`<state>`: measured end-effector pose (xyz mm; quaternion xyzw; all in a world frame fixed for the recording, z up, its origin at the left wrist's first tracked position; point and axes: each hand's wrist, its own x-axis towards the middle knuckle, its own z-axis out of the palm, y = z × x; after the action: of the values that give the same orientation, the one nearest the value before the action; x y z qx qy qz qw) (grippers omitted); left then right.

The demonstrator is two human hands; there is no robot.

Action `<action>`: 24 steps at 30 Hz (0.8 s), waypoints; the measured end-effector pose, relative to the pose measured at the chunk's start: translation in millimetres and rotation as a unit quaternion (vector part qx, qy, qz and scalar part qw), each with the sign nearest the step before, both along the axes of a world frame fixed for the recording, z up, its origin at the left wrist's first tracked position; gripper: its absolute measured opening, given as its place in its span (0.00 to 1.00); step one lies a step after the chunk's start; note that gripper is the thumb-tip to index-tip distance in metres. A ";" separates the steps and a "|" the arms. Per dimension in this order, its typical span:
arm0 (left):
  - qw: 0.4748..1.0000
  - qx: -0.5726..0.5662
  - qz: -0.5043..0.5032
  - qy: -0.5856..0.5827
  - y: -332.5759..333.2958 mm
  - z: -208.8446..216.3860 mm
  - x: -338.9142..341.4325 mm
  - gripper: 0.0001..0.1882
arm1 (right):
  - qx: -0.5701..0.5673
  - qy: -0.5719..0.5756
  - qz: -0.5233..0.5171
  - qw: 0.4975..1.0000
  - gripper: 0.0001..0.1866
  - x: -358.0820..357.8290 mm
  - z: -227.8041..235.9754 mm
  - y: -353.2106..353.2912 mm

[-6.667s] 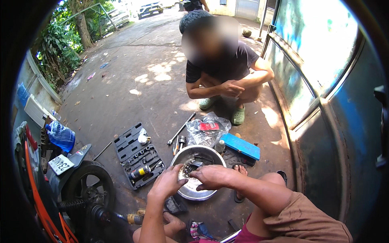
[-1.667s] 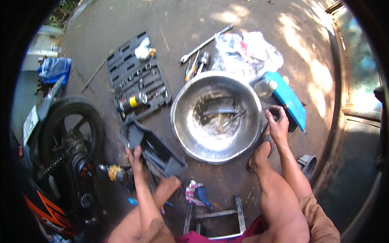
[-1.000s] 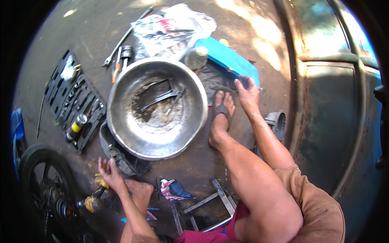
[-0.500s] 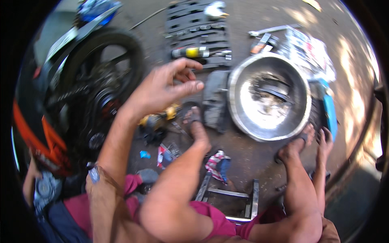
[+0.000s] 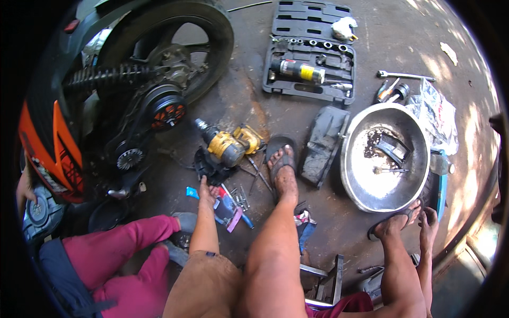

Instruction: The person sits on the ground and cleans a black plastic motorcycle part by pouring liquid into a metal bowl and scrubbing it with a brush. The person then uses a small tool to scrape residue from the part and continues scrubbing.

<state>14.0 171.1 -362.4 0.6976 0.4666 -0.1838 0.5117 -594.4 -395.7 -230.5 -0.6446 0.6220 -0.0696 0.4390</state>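
My left hand [image 5: 208, 193] is low over the ground, its fingers apart at the near edge of a black plastic part [image 5: 212, 168]; whether they touch it I cannot tell. Just beyond that part lies a yellow-and-black cordless power tool [image 5: 225, 148]. Small bolts [image 5: 241, 199] and a blue-handled tool [image 5: 244, 216] are beside the hand on the right. My right hand [image 5: 428, 225] hangs by my right foot with loosely bent fingers, and nothing shows in it. Left of it stands a round metal basin [image 5: 366, 199] holding a black part [image 5: 393, 149] and a brush [image 5: 389, 170].
A motorcycle's rear wheel [image 5: 220, 50] and exposed drive parts fill the upper left. Nearby sits another person in maroon trousers [image 5: 116, 238], a hand on a grey part [image 5: 40, 209]. An open socket case [image 5: 339, 95], a dark box-like cover [image 5: 323, 140] and a metal frame [image 5: 334, 281] surround my feet.
My left hand has dropped from mid-air to the black plastic part. My right hand's fingers have bent more. The view has shifted, so the scene sits lower and farther right.
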 end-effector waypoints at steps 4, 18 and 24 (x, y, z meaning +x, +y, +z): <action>0.996 -0.019 -0.047 0.078 0.2 -30.2 29.3 0.24 | -0.025 -0.020 -0.007 0.999 0.12 9.9 9.5 -14.9; 0.914 -0.360 -0.158 -0.104 -136.7 186.6 32.8 0.18 | -0.148 -0.037 -0.129 0.980 0.57 28.6 -69.7 -74.4; 0.763 -0.535 -0.349 -0.095 -329.6 335.3 35.8 0.22 | -0.228 -0.090 -0.123 0.962 0.60 76.4 -72.0 -84.4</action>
<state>49.8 -158.5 -27.1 0.4385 -0.0338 -0.5026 0.7442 -518.0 -480.1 -302.6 -0.6370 0.6221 -0.3211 0.3227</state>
